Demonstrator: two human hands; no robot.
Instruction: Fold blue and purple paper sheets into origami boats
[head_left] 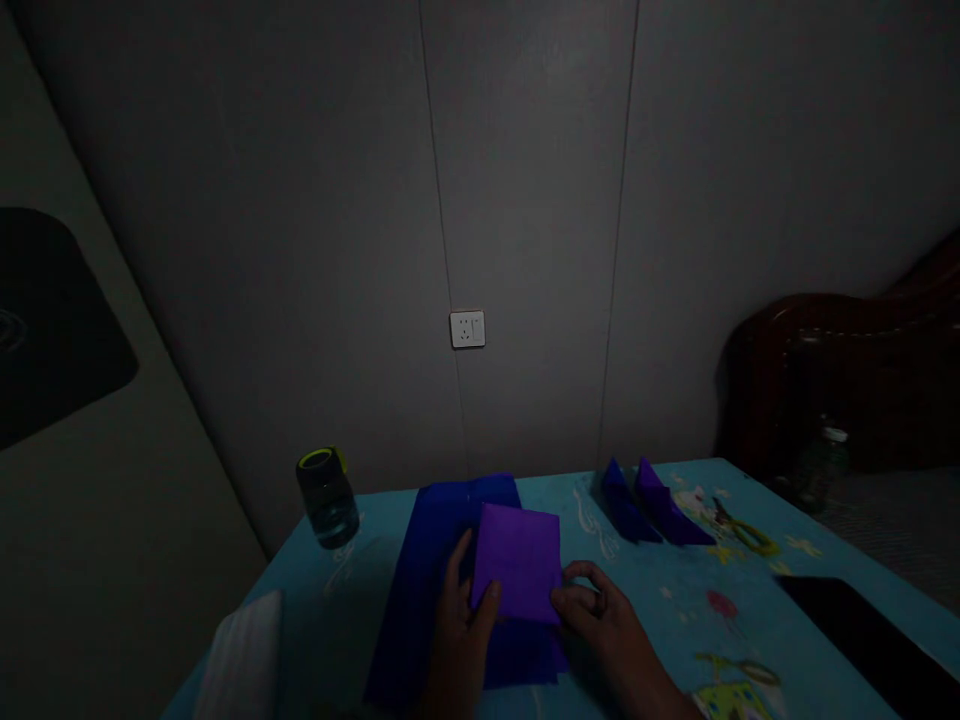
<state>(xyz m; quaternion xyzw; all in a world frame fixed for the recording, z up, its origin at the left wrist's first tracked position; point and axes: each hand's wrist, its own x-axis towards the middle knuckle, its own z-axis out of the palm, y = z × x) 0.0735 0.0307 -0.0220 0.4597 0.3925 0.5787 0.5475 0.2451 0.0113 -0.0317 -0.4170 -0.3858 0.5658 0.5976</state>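
Observation:
A folded purple paper sheet point(519, 560) lies on top of larger dark blue paper sheets point(427, 580) on a light blue table point(652, 600). My left hand point(461, 620) rests at the purple sheet's left edge, thumb pressing on its lower left corner. At the sheet's lower right corner, my right hand point(600, 615) has its fingers curled and pinching the edge. Both hands hold the purple sheet down against the blue sheets.
Two folded paper shapes, one blue point(624, 505) and one purple point(664, 510), stand at the back right. A glass jar with a yellow-rimmed lid point(326, 495) is at the back left. A black flat object point(870, 635) lies at the right, a white stack point(244, 645) at the front left.

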